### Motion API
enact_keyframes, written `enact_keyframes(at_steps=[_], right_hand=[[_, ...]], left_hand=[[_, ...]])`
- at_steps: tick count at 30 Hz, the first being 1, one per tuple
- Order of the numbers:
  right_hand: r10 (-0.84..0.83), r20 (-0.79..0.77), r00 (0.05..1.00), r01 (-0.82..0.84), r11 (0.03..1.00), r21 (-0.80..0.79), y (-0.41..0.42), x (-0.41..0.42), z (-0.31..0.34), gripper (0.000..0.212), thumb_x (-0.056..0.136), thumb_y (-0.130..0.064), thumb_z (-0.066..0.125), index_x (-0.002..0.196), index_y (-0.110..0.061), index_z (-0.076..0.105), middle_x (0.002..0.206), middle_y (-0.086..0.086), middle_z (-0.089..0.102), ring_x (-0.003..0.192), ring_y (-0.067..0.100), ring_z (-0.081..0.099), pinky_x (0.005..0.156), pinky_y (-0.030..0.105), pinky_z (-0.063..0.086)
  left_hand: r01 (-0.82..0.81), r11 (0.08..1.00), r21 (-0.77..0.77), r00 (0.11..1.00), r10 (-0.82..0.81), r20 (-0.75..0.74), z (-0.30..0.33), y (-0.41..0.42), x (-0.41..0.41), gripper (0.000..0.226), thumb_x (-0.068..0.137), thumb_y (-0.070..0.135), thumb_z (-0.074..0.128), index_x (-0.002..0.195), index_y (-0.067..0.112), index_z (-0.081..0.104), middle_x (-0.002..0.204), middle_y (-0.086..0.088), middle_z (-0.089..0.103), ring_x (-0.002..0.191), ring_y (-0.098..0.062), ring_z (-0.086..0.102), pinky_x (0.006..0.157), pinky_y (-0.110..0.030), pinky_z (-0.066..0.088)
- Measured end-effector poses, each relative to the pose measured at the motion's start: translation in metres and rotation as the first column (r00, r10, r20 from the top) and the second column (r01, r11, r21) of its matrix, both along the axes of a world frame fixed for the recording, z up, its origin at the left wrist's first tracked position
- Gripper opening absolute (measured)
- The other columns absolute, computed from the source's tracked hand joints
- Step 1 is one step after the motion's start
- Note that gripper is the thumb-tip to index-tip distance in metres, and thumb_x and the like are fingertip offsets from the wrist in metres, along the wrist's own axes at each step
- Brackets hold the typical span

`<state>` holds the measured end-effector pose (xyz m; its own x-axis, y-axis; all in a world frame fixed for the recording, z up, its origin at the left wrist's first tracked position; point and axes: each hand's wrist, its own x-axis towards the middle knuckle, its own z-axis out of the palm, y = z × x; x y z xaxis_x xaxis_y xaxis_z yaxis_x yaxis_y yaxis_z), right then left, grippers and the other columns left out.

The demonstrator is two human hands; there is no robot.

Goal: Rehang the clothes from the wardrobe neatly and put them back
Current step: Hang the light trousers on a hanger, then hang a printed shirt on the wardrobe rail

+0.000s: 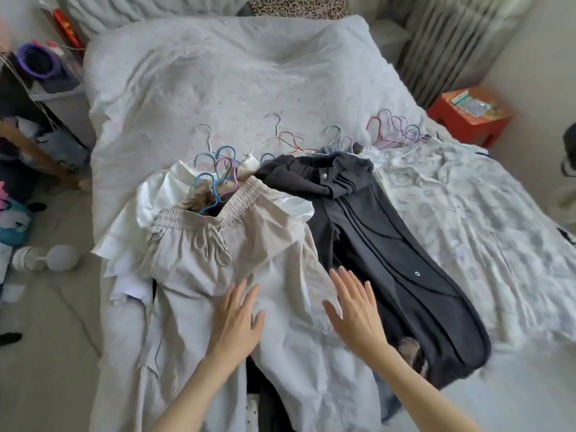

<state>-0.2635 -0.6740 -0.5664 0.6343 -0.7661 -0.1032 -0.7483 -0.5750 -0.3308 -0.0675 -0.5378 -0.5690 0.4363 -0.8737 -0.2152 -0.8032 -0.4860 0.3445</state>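
A bed [218, 76] with a pale quilt carries heaps of clothes on hangers. Nearest lie beige trousers [224, 263] beside a dark garment [389, 251], then a pale printed garment [467, 219]. Coloured hangers [218, 179] poke from the waistband. The left hand [237, 319] and right hand [355, 310] lie flat on the trousers, fingers released and spread.

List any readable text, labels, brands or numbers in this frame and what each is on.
No text reads legibly.
Red strip at upper left: gold marks, too blurred to read.
Packet on the red box at right: print too small to read.
Dark trousers: a small ring-shaped mark and a snap button, no lettering.
Beige trousers, where both hands rest flat: no label visible.
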Motion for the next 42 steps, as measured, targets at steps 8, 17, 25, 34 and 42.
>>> enact_keyframes(at_steps=[8,17,25,34,42], right_hand=[[-0.366,0.132,0.921,0.383,0.912,-0.146,0.044,-0.136,0.045,0.059,0.088,-0.045,0.035,0.136,-0.012,0.045,0.143,0.011,0.043,0.133,0.03,0.038,0.107,0.051,0.024],[-0.466,0.312,0.828,0.525,0.839,-0.139,0.009,-0.268,0.08,0.061,0.089,-0.046,0.04,0.142,-0.015,0.036,0.149,0.005,0.034,0.14,0.021,0.024,0.115,0.043,0.013],[-0.346,0.292,0.892,0.399,0.905,-0.149,-0.046,-0.368,0.078,0.057,0.089,-0.045,0.039,0.139,-0.017,0.04,0.139,0.006,0.047,0.131,0.015,0.029,0.106,0.052,0.033],[-0.288,0.253,0.924,0.341,0.919,-0.199,-0.14,-0.396,0.084,0.053,0.09,-0.036,0.052,0.136,-0.011,0.045,0.142,0.013,0.044,0.133,0.031,0.037,0.11,0.05,0.021],[-0.194,0.031,0.981,0.196,0.958,-0.208,-0.248,-0.392,0.057,0.054,0.09,-0.045,0.043,0.134,-0.014,0.046,0.138,0.012,0.048,0.128,0.032,0.045,0.106,0.052,0.025]], left_hand=[[0.23,0.963,-0.141,0.973,-0.232,-0.001,0.062,-0.044,-0.072,0.07,0.083,0.057,0.025,0.143,0.022,0.033,0.152,-0.007,0.024,0.141,-0.027,0.016,0.113,-0.043,0.014],[0.35,0.884,-0.31,0.931,-0.364,0.013,0.092,-0.102,-0.216,0.069,0.081,0.053,0.023,0.138,0.019,0.042,0.147,-0.008,0.034,0.139,-0.027,0.023,0.112,-0.04,0.017],[0.166,0.954,-0.251,0.97,-0.204,-0.134,0.061,-0.14,-0.343,0.079,0.077,0.06,0.015,0.139,0.019,0.039,0.149,-0.007,0.03,0.141,-0.025,0.018,0.112,-0.032,0.012],[0.283,0.926,-0.251,0.958,-0.285,0.028,0.072,-0.217,-0.369,0.072,0.084,0.054,0.014,0.14,0.017,0.037,0.149,-0.006,0.03,0.141,-0.025,0.017,0.113,-0.038,0.014],[0.252,0.963,-0.093,0.968,-0.251,0.027,0.026,-0.309,-0.34,0.06,0.092,0.046,0.021,0.139,0.012,0.04,0.145,-0.012,0.036,0.138,-0.031,0.026,0.111,-0.043,0.024]])
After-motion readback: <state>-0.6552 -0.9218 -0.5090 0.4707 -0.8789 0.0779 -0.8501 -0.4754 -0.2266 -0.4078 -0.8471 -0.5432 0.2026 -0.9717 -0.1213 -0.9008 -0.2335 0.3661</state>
